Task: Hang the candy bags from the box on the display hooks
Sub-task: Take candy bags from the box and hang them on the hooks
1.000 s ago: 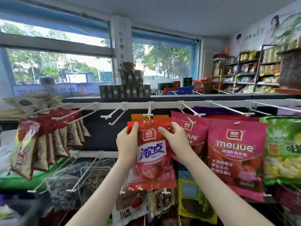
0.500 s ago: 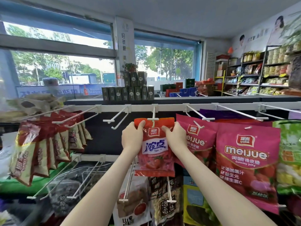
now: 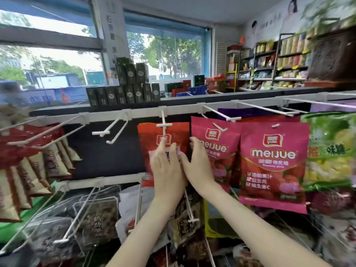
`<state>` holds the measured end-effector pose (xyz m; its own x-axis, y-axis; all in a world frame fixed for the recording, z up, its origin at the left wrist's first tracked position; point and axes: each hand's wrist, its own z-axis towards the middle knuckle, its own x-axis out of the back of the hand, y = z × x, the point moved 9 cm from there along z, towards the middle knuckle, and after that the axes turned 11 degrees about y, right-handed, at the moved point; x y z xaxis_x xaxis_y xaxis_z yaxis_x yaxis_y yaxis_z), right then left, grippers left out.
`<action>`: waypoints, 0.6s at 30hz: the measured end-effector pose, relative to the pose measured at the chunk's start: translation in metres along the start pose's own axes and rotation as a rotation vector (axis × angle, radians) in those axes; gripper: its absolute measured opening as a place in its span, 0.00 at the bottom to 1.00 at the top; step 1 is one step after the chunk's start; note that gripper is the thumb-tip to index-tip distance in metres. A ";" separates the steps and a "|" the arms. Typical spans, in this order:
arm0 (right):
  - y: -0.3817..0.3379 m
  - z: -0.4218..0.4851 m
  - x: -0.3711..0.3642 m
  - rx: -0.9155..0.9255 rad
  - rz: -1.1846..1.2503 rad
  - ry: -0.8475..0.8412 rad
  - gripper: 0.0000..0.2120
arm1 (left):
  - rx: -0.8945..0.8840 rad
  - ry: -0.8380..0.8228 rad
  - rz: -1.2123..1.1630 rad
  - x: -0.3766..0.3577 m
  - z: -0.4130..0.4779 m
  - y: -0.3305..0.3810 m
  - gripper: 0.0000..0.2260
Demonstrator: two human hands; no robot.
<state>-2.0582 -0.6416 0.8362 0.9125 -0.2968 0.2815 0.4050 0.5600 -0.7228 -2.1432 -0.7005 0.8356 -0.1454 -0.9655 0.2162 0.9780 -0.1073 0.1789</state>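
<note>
Red candy bag [image 3: 149, 139] hung on white hook [image 3: 163, 125] at middle of upper rail [image 3: 146, 112], flat against dark back panel. Left hand [image 3: 167, 166] laid open on bag front, fingers extended and slightly spread, no pinch. Right hand [image 3: 198, 166] open at bag's right edge, fingers loosely extended, thumb touching left hand. Pink bags [image 3: 273, 160] hung just right on neighbouring hooks. Hook [image 3: 107, 132] to left bare. Box not in view.
</note>
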 end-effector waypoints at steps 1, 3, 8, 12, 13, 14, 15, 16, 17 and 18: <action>0.001 -0.013 0.007 0.044 -0.022 -0.024 0.23 | -0.052 -0.056 -0.071 -0.004 -0.012 0.016 0.23; 0.014 -0.034 0.030 0.074 -0.076 -0.050 0.23 | -0.084 -0.161 -0.209 -0.017 -0.036 0.042 0.20; 0.076 -0.070 0.120 -0.041 -0.231 -0.056 0.22 | -0.139 -0.464 -0.445 -0.048 -0.098 0.134 0.21; 0.125 -0.108 0.219 -0.172 -0.318 0.037 0.21 | -0.179 -0.538 -0.668 -0.042 -0.142 0.234 0.21; 0.137 -0.118 0.246 -0.203 -0.332 0.067 0.20 | -0.198 -0.548 -0.713 -0.038 -0.154 0.261 0.21; 0.148 -0.129 0.272 -0.227 -0.345 0.095 0.20 | -0.199 -0.569 -0.757 -0.036 -0.168 0.287 0.20; 0.161 -0.141 0.297 -0.247 -0.359 0.119 0.20 | -0.190 -0.614 -0.795 -0.036 -0.182 0.312 0.21; 0.177 -0.153 0.323 -0.274 -0.371 0.138 0.20 | -0.195 -0.662 -0.816 -0.038 -0.198 0.338 0.22; 0.195 -0.167 0.348 -0.315 -0.384 0.149 0.21 | -0.222 -0.708 -0.827 -0.039 -0.216 0.364 0.23; 0.215 -0.183 0.373 -0.369 -0.400 0.158 0.21 | -0.262 -0.743 -0.835 -0.042 -0.235 0.391 0.23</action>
<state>-1.6409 -0.7735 0.6709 0.6610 -0.5581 0.5016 0.6449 0.0806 -0.7600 -1.7195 -0.7580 0.6714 -0.7306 -0.2011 0.6525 0.5237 -0.7782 0.3465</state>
